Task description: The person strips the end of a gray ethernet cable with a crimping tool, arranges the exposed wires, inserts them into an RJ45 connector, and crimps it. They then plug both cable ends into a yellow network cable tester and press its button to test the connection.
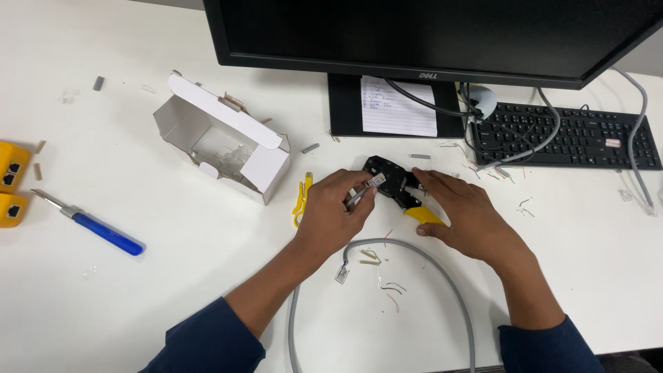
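Observation:
My left hand pinches the end of a grey network cable just behind a clear plug, holding the plug next to the black head of a crimping tool. My right hand rests on that tool and covers most of its yellow handles. The cable loops across the table toward me, and its other end carries a second clear plug lying loose below my left hand. A small yellow stripper lies just left of my left hand.
An open white box of clear plugs stands at left. A blue-handled screwdriver and a yellow tester lie at far left. Behind are a monitor, a notepad and a black keyboard. Wire scraps litter the white table.

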